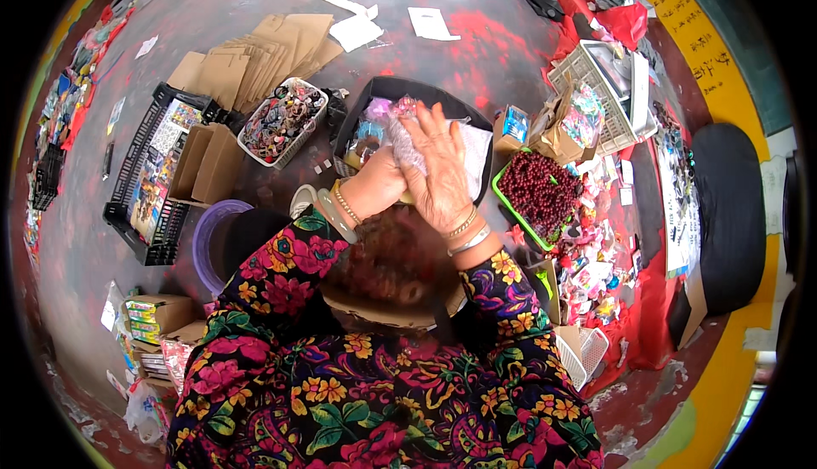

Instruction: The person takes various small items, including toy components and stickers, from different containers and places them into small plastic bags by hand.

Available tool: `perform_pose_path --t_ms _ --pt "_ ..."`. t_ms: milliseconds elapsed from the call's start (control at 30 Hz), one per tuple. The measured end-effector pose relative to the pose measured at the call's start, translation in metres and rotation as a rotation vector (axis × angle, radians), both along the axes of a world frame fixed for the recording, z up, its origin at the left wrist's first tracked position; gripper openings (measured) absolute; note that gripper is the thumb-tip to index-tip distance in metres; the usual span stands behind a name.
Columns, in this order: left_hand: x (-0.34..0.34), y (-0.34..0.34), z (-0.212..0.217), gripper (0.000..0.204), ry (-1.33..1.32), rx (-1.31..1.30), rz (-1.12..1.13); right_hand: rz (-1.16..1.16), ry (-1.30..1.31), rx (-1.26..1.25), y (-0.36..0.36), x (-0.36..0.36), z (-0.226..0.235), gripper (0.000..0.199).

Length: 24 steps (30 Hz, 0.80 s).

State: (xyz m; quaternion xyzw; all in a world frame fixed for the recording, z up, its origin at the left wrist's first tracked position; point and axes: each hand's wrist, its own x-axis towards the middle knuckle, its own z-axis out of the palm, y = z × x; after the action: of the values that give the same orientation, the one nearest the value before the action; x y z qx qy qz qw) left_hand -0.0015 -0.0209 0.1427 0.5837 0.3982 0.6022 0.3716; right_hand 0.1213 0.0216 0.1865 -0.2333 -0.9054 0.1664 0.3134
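In front of me, my left hand grips a crinkled, clear plastic packet with something pale pink in it. Its fingers are partly hidden behind the packet and the other hand. My right hand lies against the packet's right side, fingers stretched out and slightly spread. Both hands are above the near part of a black bin holding purple and blue packets and a white sheet. Below my wrists, a cardboard box has dark reddish contents that look blurred.
A white basket of small mixed items and a black crate stand left, near a purple tub. Rightward are a green tray of dark red beads, a cream crate and heaped packets. Flattened cardboard lies beyond.
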Motion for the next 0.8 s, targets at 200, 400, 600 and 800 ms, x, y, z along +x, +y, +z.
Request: perform_pose_path --t_ms 200,400,600,800 --pt "-0.018 -0.005 0.019 0.041 -0.248 -0.306 -0.38 -0.213 0.168 -0.174 0.03 0.018 -0.003 0.033" --pt "-0.033 -0.009 0.04 0.044 -0.146 -0.357 -0.412 -0.391 0.267 -0.717 0.082 0.066 -0.021 0.035" --pt "-0.047 -0.006 0.025 0.045 0.003 -0.411 -0.481 -0.012 0.261 -0.619 0.057 0.071 0.022 0.04" --pt "-0.041 -0.004 0.014 0.04 0.166 -0.366 -0.556 0.177 -0.007 -0.44 0.035 0.042 -0.003 0.03"
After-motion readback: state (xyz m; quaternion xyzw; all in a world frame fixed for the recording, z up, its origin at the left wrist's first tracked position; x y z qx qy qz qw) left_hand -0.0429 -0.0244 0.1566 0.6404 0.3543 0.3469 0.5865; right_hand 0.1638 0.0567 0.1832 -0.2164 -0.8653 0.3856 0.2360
